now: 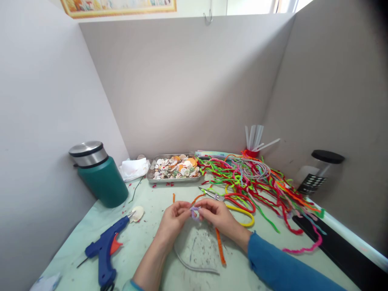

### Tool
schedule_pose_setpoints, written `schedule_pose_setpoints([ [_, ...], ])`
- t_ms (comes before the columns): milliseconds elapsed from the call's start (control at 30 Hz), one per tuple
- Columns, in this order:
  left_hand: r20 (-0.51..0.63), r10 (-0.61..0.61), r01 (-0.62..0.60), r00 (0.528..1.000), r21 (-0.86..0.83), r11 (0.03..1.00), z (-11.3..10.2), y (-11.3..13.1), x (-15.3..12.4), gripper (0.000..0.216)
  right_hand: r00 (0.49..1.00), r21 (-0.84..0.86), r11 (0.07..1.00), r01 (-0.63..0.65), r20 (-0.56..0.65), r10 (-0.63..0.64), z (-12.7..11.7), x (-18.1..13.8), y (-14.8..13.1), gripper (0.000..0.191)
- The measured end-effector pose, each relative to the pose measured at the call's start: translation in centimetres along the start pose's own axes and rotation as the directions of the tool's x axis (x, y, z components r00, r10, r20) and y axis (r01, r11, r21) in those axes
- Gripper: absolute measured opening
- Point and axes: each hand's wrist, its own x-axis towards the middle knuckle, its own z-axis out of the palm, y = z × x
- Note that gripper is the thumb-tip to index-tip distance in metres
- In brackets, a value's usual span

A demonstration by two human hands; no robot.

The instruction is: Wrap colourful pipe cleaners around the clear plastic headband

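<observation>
My left hand (174, 218) and my right hand (218, 214) meet at the middle of the table, thumbs and fingertips pinched on a small looped purple pipe cleaner (195, 214). An orange pipe cleaner (220, 246) passes beneath my right hand, and a little orange shows behind the fingertips. Below the hands curves a grey cord-like strand (194, 266). Just beyond my right hand lie scissors (216, 197) with red and yellow handles, the blades pointing left. The fingertips partly cover the purple piece.
A blue glue gun (104, 250) lies at left, its nozzle by a white shell (137, 214). Behind it stands a green bottle (103, 182). A metal tray (174, 180) of shells is at the back, beside tangled pipe cleaners (242, 173). A black-lidded jar (315, 173) stands right. Grey partitions (188, 89) surround the table.
</observation>
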Motion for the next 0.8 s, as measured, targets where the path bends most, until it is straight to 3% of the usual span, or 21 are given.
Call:
schedule_pose_setpoints([
  [167,0.043,0.048,-0.049,0.998,0.023,0.999,0.1,0.3,-0.3,0.029,1.000,-0.058,0.998,0.003,-0.009,-0.003,-0.1,0.1,0.2,0.020],
  [300,0.060,0.198,-0.205,0.978,0.150,0.967,0.1,-0.2,-0.1,0.022,1.000,-0.085,0.996,0.008,-0.020,-0.010,-0.1,0.1,0.3,0.020],
  [400,0.038,0.301,-0.297,0.953,0.314,0.902,0.0,-0.8,0.2,0.018,1.000,-0.101,0.995,0.001,-0.030,-0.005,0.0,0.1,0.5,0.019],
  [567,0.051,0.389,-0.337,0.920,0.608,0.719,0.0,-1.0,0.0,0.010,0.999,-0.111,0.994,-0.022,-0.035,0.018,0.0,0.1,0.6,0.018],
  [700,0.075,0.442,-0.365,0.894,0.694,0.620,0.1,-0.7,-0.3,0.008,0.999,-0.117,0.993,-0.026,-0.032,0.022,-0.1,0.1,0.6,0.018],
  [800,0.092,0.472,-0.397,0.877,0.691,0.604,0.1,-0.5,-0.5,0.009,0.999,-0.121,0.993,-0.017,-0.032,0.013,0.0,0.1,0.7,0.018],
])
